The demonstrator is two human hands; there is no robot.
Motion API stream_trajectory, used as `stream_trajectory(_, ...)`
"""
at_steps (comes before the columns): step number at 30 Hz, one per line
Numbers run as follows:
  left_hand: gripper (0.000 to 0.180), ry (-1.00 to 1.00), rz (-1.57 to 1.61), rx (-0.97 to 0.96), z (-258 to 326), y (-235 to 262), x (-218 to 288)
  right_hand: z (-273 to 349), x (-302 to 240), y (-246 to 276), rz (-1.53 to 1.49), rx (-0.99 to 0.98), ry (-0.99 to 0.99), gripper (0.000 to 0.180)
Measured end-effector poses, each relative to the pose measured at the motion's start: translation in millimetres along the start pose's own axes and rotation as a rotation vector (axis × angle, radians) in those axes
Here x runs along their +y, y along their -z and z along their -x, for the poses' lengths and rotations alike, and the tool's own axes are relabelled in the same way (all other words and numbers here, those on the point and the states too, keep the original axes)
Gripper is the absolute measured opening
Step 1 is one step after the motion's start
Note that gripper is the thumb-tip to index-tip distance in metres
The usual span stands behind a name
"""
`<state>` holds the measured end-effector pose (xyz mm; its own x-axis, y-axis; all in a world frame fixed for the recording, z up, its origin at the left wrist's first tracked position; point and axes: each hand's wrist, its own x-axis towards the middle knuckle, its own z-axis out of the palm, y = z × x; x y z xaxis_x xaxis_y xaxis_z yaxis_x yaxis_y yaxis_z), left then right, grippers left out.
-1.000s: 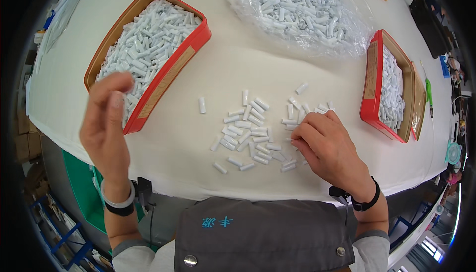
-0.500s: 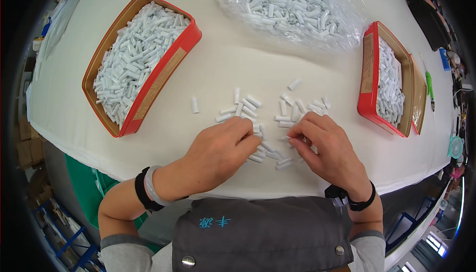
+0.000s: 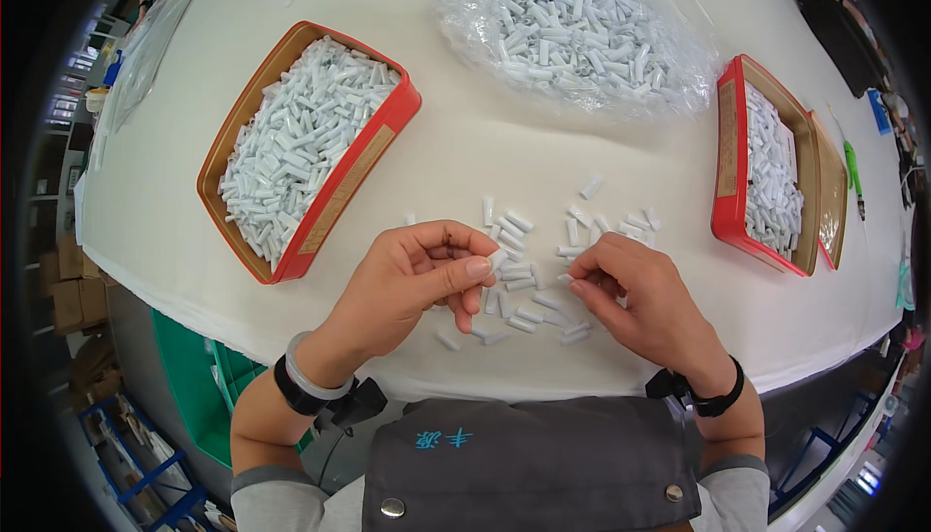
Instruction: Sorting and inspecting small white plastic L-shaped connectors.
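Note:
My left hand [image 3: 412,280] is turned partly palm-up above the table, with a small white tube [image 3: 497,259] pinched between thumb and forefinger. Its other fingers curl loosely beneath. To its right, my right hand [image 3: 648,297] points down, thumb and forefinger closed on another small white tube [image 3: 565,281], of which only the end shows. Several loose white tubes [image 3: 527,316] lie scattered on the cloth under and between both hands. More of them [image 3: 635,225] spread just beyond my right fingertips.
A red box [image 3: 364,149] heaped with white tubes stands at left, and a second red box [image 3: 729,163] with tubes at right. A clear plastic bag [image 3: 475,32] full of tubes lies at the far side. A green-handled tool [image 3: 853,171] rests near the right edge.
My left hand has lifted and rolled over, bringing a white tube into view in its pinch. My right hand keeps its pinch. The whole view has shifted slightly.

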<state>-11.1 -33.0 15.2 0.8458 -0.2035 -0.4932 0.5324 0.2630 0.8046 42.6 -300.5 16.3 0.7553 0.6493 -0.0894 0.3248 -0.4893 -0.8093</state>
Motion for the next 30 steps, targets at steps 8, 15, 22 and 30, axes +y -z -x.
stream_trajectory(8,0.016,-0.085,-0.289,0.098,10.0,11.5,-6.8,-12.7,8.2,-2.6,-0.269,-0.067,-0.208,0.011)
stream_trajectory(15,0.014,-0.476,-0.888,0.171,13.9,21.2,-15.3,-22.6,-3.8,1.4,0.067,-0.056,-0.044,0.011)
stream_trajectory(22,0.023,-0.716,-1.106,0.123,-17.0,9.3,-12.6,-63.1,-9.5,-20.4,0.275,0.011,0.09,0.013)
stream_trajectory(30,0.046,-0.866,-1.349,-0.021,-7.2,11.4,-23.5,-77.3,1.2,-21.5,0.195,-0.025,0.019,0.018)
